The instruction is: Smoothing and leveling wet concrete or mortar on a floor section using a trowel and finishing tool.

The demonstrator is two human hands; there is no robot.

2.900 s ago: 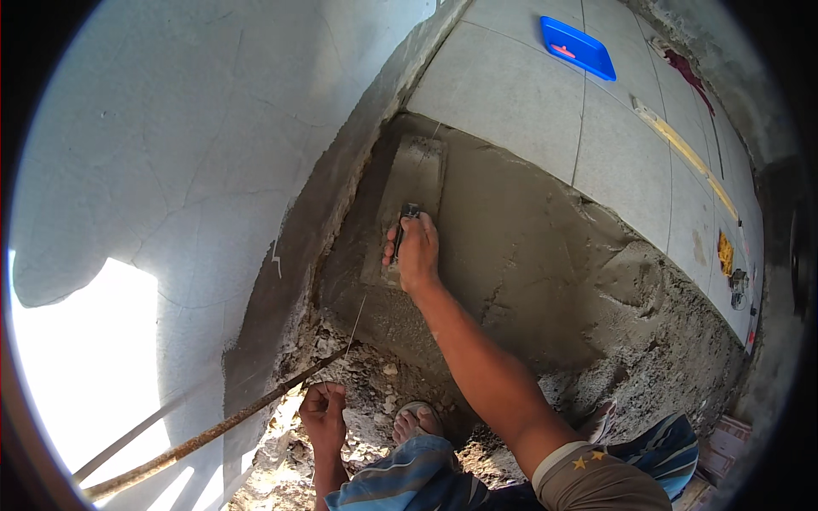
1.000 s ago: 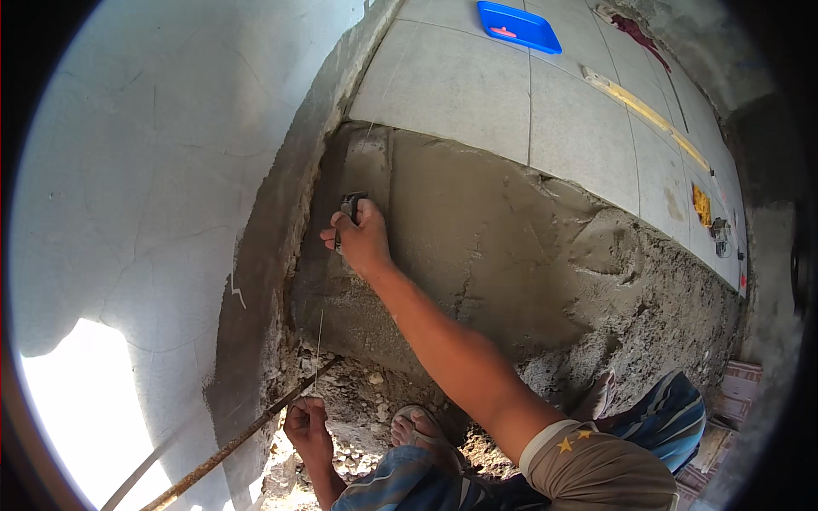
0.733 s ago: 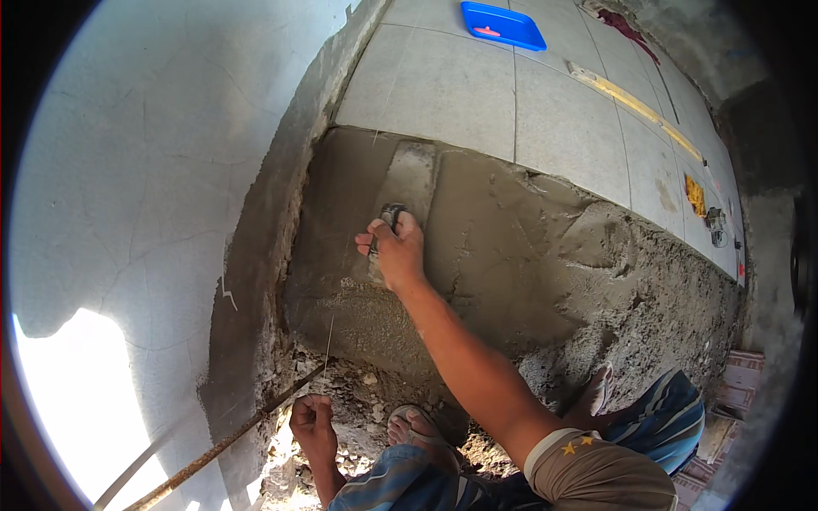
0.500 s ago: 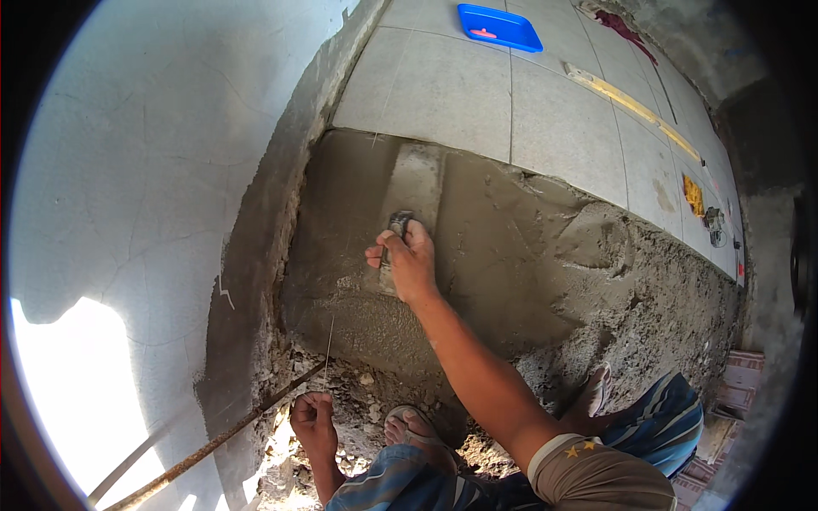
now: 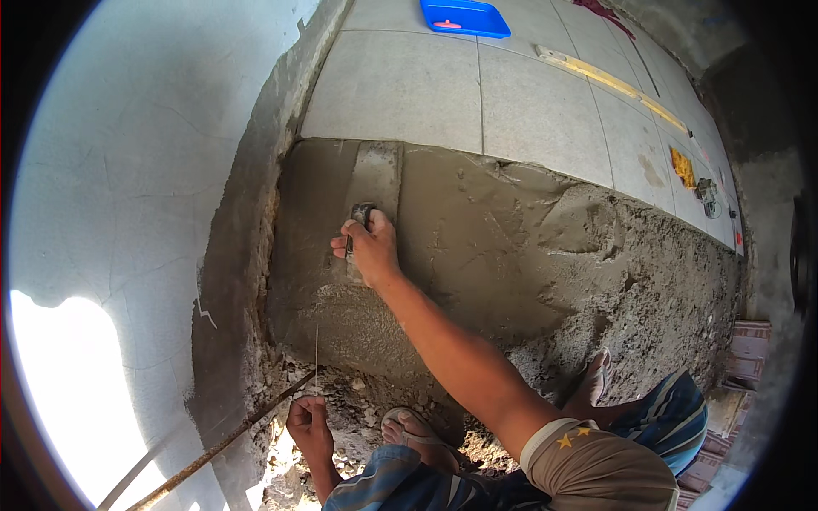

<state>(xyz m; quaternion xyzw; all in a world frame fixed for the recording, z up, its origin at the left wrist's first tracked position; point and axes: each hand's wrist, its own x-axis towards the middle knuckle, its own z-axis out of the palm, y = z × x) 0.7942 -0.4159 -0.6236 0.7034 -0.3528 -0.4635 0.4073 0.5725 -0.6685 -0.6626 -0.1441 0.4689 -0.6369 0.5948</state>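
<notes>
My right hand [image 5: 373, 247] is closed round the dark handle of a long flat plastering trowel [image 5: 377, 170]. The blade lies on a patch of smooth wet mortar [image 5: 460, 221], its far end at the edge of the grey floor tiles [image 5: 392, 85]. My left hand [image 5: 310, 423], low in the view, pinches a thin pale string [image 5: 317, 349] between thumb and fingertips. The string rises over the near edge of the mortar; farther on it is too faint to follow. Just beside that hand a rusty rod [image 5: 247, 424] slants across the ground.
A light wall [image 5: 145, 170] with a rough dark lower strip runs along the left. Rougher mortar [image 5: 656, 281] spreads right. On the tiles lie a blue tray [image 5: 481, 24], a yellow straightedge [image 5: 613, 81] and a yellow cloth-like item [image 5: 682, 169]. My sandalled feet [image 5: 417, 430] stand at the near edge.
The whole view has shifted, so most things appear farther left. Against the tiles, the trowel has slid slightly left and toward their edge. My left hand keeps its pinch on the string.
</notes>
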